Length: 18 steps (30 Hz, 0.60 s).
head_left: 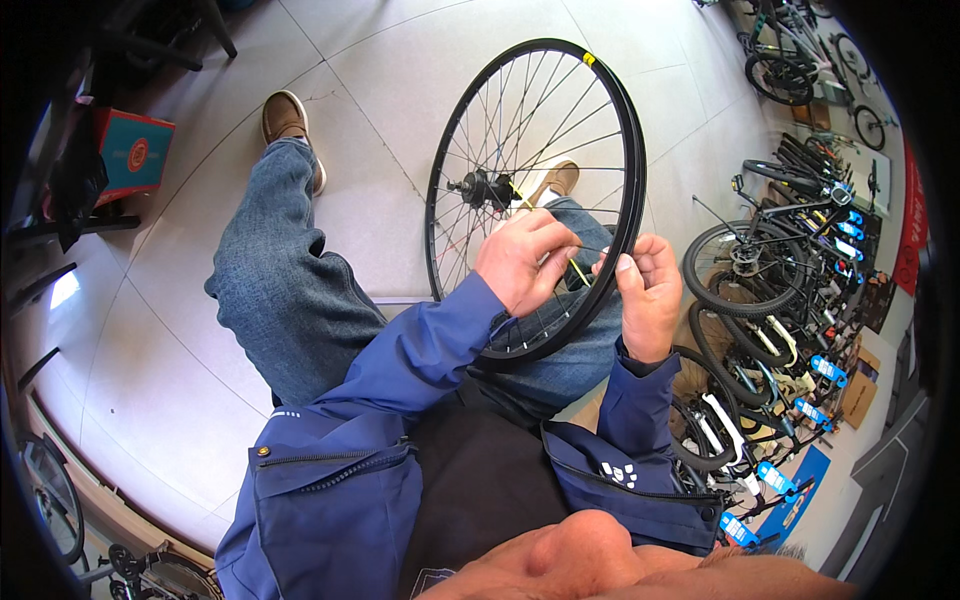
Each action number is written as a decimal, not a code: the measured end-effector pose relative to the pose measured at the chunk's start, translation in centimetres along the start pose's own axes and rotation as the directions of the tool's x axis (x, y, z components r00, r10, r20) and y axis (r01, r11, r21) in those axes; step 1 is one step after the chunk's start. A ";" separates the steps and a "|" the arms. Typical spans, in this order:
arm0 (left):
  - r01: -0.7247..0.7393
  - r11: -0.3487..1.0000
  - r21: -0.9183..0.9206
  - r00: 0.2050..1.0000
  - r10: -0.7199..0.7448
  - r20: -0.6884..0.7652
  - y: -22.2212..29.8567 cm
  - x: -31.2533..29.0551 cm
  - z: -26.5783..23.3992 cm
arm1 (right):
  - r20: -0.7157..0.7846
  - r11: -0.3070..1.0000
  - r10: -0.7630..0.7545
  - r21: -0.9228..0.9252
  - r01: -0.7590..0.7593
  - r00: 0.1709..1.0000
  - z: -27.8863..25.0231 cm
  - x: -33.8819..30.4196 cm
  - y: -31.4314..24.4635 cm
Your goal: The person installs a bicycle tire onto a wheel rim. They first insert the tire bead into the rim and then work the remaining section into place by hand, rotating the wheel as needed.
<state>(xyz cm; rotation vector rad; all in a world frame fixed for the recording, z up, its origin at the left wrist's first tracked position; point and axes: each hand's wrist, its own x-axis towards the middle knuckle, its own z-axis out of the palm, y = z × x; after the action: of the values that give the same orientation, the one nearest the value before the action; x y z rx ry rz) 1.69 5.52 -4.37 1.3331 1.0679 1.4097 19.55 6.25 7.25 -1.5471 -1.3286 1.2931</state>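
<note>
A black spoked bicycle wheel (634, 150) stands tilted between my legs, with a yellow patch on its rim at the top. Its dark hub (482, 190) faces left. Most spokes are dark; a yellow-green one and a reddish one stand out. My left hand (525, 262) reaches in among the spokes, thumb and forefinger pinched on a thin dark spoke (592, 248) near the rim. My right hand (648, 295) is at the rim's outer right side, thumb and fingers closed together there. Whatever they pinch is too small or hidden to make out.
Pale floor tiles (370, 60) lie under my feet. Several bicycles (745, 255) stand in a row close on the right. A red and teal box (135, 155) sits at the left beside dark furniture legs. Another bicycle part shows at the lower left.
</note>
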 end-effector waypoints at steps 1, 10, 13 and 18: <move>-0.001 1.000 -0.001 1.000 0.001 0.008 0.0 0.0 0.0 | -0.002 1.000 0.000 0.000 0.000 1.000 0.0 0.0 0.0; -0.006 1.000 -0.013 1.000 0.006 0.011 0.0 0.1 0.0 | 0.004 1.000 0.002 -0.006 -0.002 1.000 0.0 -0.2 0.0; -0.001 1.000 -0.008 1.000 0.001 0.006 0.0 0.1 0.0 | -0.002 1.000 -0.005 -0.001 0.005 1.000 0.0 -0.2 0.2; 0.008 1.000 0.005 1.000 -0.008 0.010 -0.1 0.0 0.0 | -0.008 1.000 -0.008 -0.008 0.008 1.000 -0.1 -0.1 0.2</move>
<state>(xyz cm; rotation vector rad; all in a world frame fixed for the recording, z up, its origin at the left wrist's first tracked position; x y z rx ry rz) 1.71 5.55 -4.42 1.3366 1.0698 1.3946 19.74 6.14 7.12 -1.5491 -1.3348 1.2778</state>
